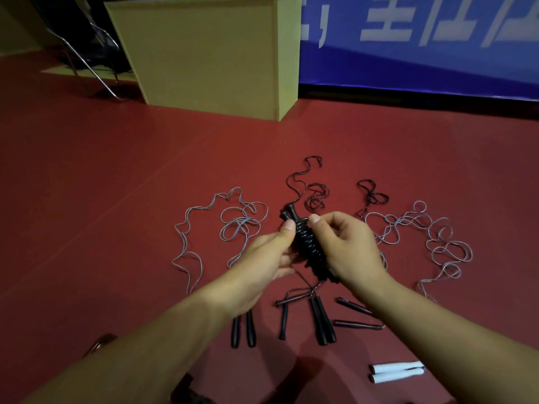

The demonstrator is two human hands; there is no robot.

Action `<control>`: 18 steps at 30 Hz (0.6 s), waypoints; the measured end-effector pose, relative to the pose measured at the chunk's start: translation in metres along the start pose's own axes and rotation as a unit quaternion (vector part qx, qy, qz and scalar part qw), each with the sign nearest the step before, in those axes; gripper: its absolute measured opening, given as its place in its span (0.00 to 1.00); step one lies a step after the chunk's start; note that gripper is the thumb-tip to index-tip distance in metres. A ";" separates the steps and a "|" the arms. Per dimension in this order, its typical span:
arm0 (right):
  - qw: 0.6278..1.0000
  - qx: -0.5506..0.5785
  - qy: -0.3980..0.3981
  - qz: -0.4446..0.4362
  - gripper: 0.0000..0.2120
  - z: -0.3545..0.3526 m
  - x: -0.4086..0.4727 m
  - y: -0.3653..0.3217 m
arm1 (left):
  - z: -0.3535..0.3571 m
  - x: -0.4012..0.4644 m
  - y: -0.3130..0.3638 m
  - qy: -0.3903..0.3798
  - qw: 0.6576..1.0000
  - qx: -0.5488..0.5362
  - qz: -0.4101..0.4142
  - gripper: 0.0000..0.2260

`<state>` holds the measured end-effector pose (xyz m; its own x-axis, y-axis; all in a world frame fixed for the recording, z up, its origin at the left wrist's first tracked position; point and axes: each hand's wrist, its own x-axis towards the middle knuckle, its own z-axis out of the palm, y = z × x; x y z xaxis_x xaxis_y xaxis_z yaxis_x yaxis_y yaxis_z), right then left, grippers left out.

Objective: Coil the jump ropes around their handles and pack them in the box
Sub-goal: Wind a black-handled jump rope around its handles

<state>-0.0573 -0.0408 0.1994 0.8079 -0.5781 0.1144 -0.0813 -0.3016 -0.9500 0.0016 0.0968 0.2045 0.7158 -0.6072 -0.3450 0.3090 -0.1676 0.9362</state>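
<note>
A black jump rope (306, 246) is wound in tight turns around its paired black handles, held above the red floor. My left hand (269, 252) grips the bundle from the left, thumb up near the handle tips. My right hand (347, 246) pinches the rope at the top of the coil, thumb and forefinger together. The loose black tail (297, 185) trails away on the floor. Several black handles (320, 322) lie side by side below my hands. Grey ropes (233, 225) lie tangled on the left and grey ropes (431, 237) on the right. The tan box (210, 53) stands at the back.
A pair of white handles (396, 372) lies at the lower right. A metal chair frame (87, 62) stands left of the box. A blue banner (423, 39) runs along the back wall on the right. A small brown object (100, 344) lies at lower left.
</note>
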 end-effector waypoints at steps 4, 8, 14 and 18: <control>0.998 -0.034 -0.006 -0.047 0.11 0.007 -0.010 -0.003 | 0.003 0.000 -0.003 -0.062 0.996 -0.063 0.023 0.38; 0.996 0.023 -0.086 -0.022 0.12 0.004 -0.010 -0.007 | -0.005 -0.003 -0.003 -0.030 0.997 -0.029 0.064 0.40; 0.946 0.051 -0.310 0.084 0.15 -0.024 0.002 -0.017 | -0.015 -0.010 0.004 0.038 0.988 0.118 0.090 0.44; 0.909 0.014 -0.396 0.127 0.16 -0.047 0.009 -0.018 | -0.012 -0.018 0.009 -0.041 0.985 0.125 0.111 0.37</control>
<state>-0.0757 -0.0763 0.2315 0.9329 0.1046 -0.3447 -0.3184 -0.2078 -0.9249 -0.0013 0.1156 0.2189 0.6916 -0.7099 -0.1334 -0.0204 -0.2039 0.9788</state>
